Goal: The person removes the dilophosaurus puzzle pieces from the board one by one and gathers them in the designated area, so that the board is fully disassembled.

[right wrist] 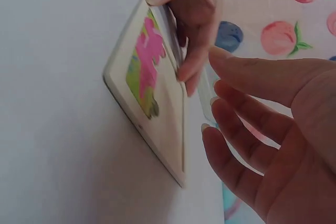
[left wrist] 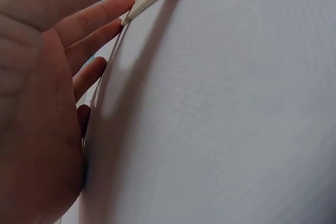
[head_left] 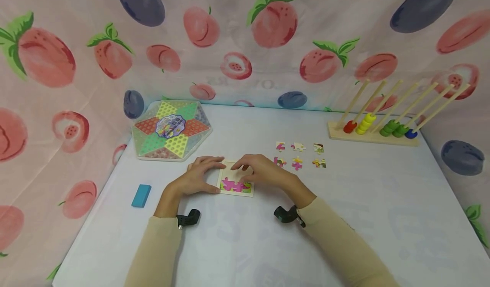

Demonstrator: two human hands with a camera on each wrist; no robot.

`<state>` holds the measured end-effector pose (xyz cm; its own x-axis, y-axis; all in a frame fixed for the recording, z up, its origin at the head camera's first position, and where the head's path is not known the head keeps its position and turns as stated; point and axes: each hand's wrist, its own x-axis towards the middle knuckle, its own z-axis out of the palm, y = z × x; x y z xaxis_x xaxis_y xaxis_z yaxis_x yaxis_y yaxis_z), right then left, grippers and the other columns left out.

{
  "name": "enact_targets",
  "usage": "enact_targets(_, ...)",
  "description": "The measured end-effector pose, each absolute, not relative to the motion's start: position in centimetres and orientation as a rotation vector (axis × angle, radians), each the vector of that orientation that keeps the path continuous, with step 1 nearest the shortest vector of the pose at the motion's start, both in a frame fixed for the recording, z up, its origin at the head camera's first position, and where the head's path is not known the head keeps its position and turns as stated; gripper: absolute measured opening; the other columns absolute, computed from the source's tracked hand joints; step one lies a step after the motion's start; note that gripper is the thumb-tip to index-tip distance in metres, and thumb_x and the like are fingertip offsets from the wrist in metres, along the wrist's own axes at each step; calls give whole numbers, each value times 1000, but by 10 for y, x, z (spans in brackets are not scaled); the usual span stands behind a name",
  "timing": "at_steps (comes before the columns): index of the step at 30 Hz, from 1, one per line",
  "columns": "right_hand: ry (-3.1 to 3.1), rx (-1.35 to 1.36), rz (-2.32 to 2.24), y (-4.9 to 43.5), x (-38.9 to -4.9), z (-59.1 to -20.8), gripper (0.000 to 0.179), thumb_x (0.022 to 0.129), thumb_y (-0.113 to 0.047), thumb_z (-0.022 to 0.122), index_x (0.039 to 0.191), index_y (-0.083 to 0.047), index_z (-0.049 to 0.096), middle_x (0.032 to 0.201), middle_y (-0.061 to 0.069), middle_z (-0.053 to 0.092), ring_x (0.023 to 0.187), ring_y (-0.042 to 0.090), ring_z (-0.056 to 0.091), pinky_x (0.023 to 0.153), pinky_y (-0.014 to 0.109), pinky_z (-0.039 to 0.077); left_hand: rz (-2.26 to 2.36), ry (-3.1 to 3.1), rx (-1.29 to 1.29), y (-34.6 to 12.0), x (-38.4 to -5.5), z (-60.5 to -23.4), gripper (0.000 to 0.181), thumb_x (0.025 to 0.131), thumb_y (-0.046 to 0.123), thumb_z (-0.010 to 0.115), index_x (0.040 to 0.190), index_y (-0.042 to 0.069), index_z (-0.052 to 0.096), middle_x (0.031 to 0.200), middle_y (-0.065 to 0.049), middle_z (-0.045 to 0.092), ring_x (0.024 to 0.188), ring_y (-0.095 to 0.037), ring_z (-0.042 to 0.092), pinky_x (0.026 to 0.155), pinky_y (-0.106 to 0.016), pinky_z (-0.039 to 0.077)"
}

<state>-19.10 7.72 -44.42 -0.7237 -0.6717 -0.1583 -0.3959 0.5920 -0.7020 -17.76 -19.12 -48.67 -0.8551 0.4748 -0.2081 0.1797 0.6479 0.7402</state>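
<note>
A small square wooden jigsaw tray (head_left: 226, 173) lies on the white table, with joined pink and green puzzle pieces (head_left: 234, 186) along its near side. My left hand (head_left: 194, 179) holds the tray's left side, thumb at the near corner and fingertips at the far one. In the left wrist view, fingertips (left wrist: 126, 4) meet the pale tray edge. Over the tray's right part hovers my right hand (head_left: 265, 170), fingers loosely bent. The right wrist view shows nothing between that hand's thumb and fingers (right wrist: 231, 156), which are apart from the tray.
Several loose puzzle pieces (head_left: 297, 163) lie in two rows right of the tray. A hexagonal Chinese checkers board (head_left: 195, 144) sits at the back left, a blue block (head_left: 141, 195) at the left. At the back right stands a wooden peg rack (head_left: 373, 138) with coloured beads.
</note>
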Motion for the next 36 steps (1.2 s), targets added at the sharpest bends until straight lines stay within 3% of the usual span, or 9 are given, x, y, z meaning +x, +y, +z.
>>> enact_targets(8, 2378, -824, -914, 62, -185, -455, 40, 92, -12, 75, 131, -13, 68, 123, 2, 70, 107, 16, 63, 94, 31, 55, 1056, 2485, 510, -190, -178, -487, 72, 73, 32, 91, 139, 28, 60, 165, 8, 36, 154, -31, 19, 117, -68, 19)
enact_targets(16, 2420, -922, -822, 55, -184, -470, 41, 94, -9, 72, 134, -11, 66, 128, 5, 66, 104, 15, 58, 95, 30, 53, 1081, 2477, 504, -190, -177, -487, 71, 74, 31, 91, 138, 28, 61, 165, 8, 36, 154, -31, 18, 117, -69, 19)
enact_targets(27, 2446, -945, -716, 50, -182, -463, 39, 94, -5, 70, 133, -7, 67, 121, 7, 66, 93, 14, 58, 83, 24, 51, 1091, 2475, 510, -190, -177, -488, 70, 74, 28, 91, 138, 28, 61, 165, 8, 36, 154, -30, 17, 117, -68, 19)
enact_targets(36, 2448, -885, -712, 42, -183, -462, 32, 92, -10, 74, 125, -9, 73, 110, 3, 75, 91, 12, 61, 91, 28, 56, 1091, 2474, 519, -192, -177, -489, 70, 75, 28, 91, 138, 26, 61, 166, 7, 35, 155, -31, 17, 118, -67, 17)
